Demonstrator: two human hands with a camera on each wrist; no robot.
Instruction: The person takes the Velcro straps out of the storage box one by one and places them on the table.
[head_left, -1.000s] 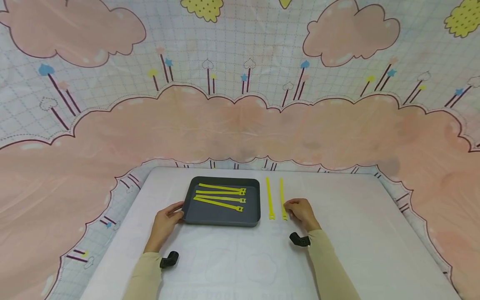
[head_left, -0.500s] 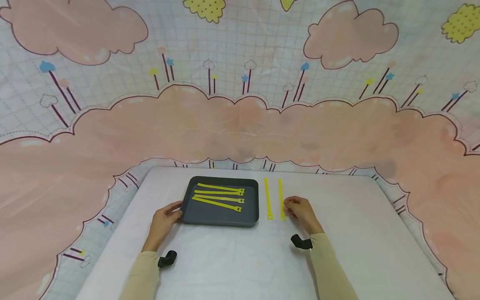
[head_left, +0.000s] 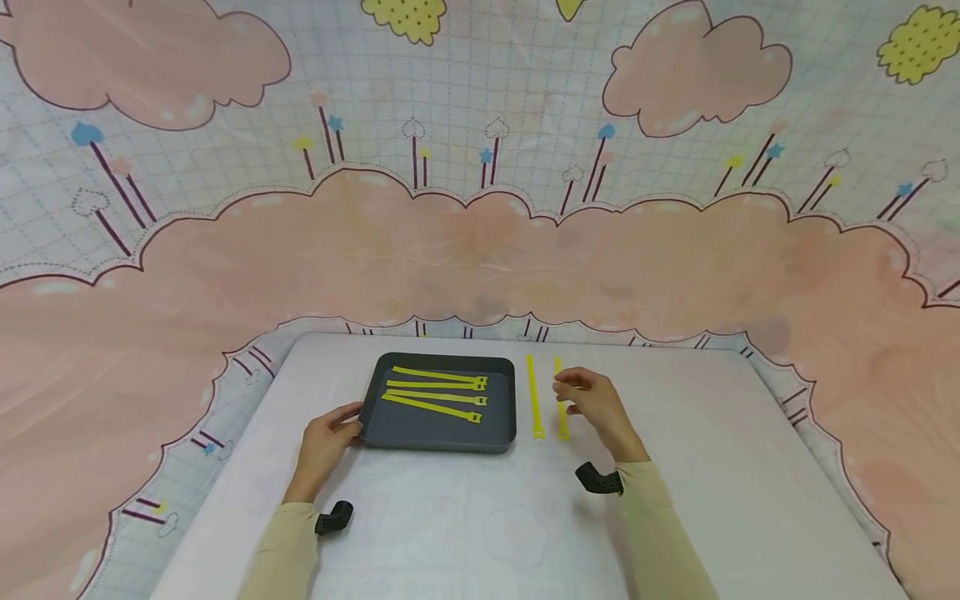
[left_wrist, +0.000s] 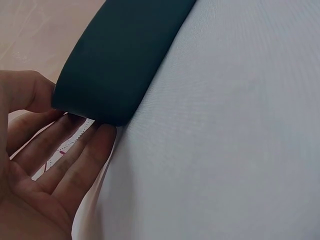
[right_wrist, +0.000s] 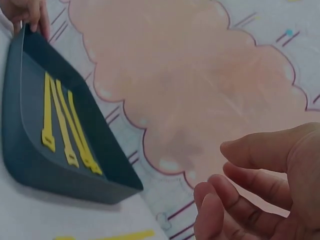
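Observation:
A dark grey tray [head_left: 450,432] lies on the white table, with several yellow hook-and-loop cable ties [right_wrist: 64,122] side by side in it. My left hand [head_left: 324,450] holds the tray's left end, thumb and fingers at its wall [left_wrist: 100,75]. To the right of the tray, two more cable ties lie lengthwise: a left one [head_left: 535,400] and a right one [head_left: 562,425]. Over the right one hovers my right hand [head_left: 600,408], covering its middle in the head view. In the right wrist view the fingers of this hand [right_wrist: 260,190] are loosely bent, with nothing between them.
The white table [head_left: 720,467] extends around the tray toward both sides and the front. Behind it hangs a patterned cloth [head_left: 480,258] with clouds. Each wrist carries a small black camera, the left camera [head_left: 334,518] and the right camera [head_left: 598,478].
My right hand has risen off the right cable tie and shifted slightly away from me and to the left. The left hand and tray have stayed in place.

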